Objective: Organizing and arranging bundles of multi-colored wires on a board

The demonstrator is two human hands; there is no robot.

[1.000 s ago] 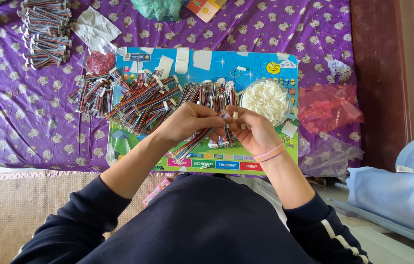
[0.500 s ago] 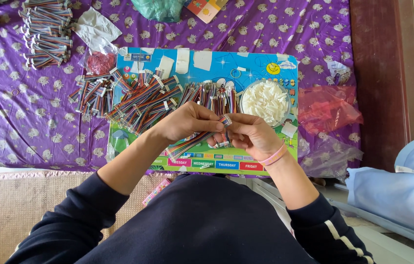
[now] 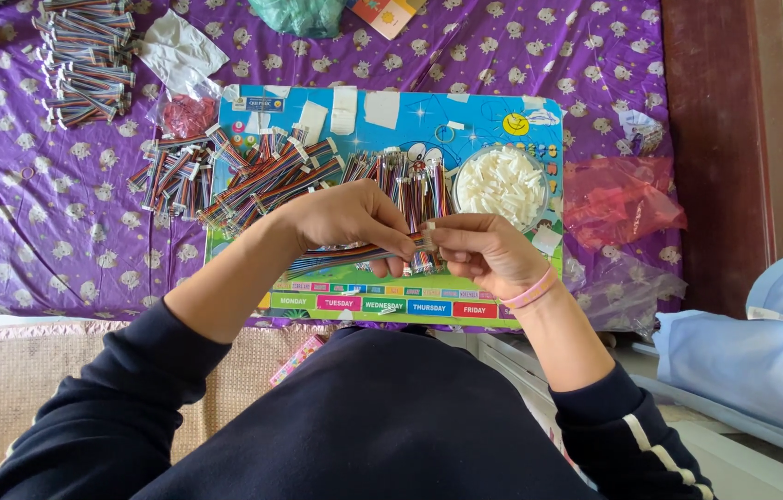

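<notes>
head view, looking straight down. left hand (image 3: 347,220) curled, fingers pinched shut on a flat multicoloured ribbon cable (image 3: 345,256) that trails leftward and low over a colourful board (image 3: 503,106). right hand (image 3: 482,252) just beside it, thumb and forefinger closed on a small white connector (image 3: 428,231) at the cable's end, fingertips of both hands nearly touching over the board's lower middle. pink band around the right wrist. dark sleeves on both forearms, white stripes on the right one.

behind the hands, on the board: a clear bowl (image 3: 503,183) heaped with white connectors to the right, a row of short cable pieces (image 3: 405,176) standing in the middle, a loose fan of longer ribbon cables (image 3: 267,181) to the left, spilling off the board's edge. board lying on a purple patterned cloth (image 3: 3,213). top left on the cloth, well apart from the hands, a stack of bundled cables (image 3: 81,60); near it a crumpled white sheet (image 3: 179,51). right of the board, a crumpled red plastic bag (image 3: 618,199). far right, pale blue fabric (image 3: 762,343). lower left, a woven mat (image 3: 31,370).
</notes>
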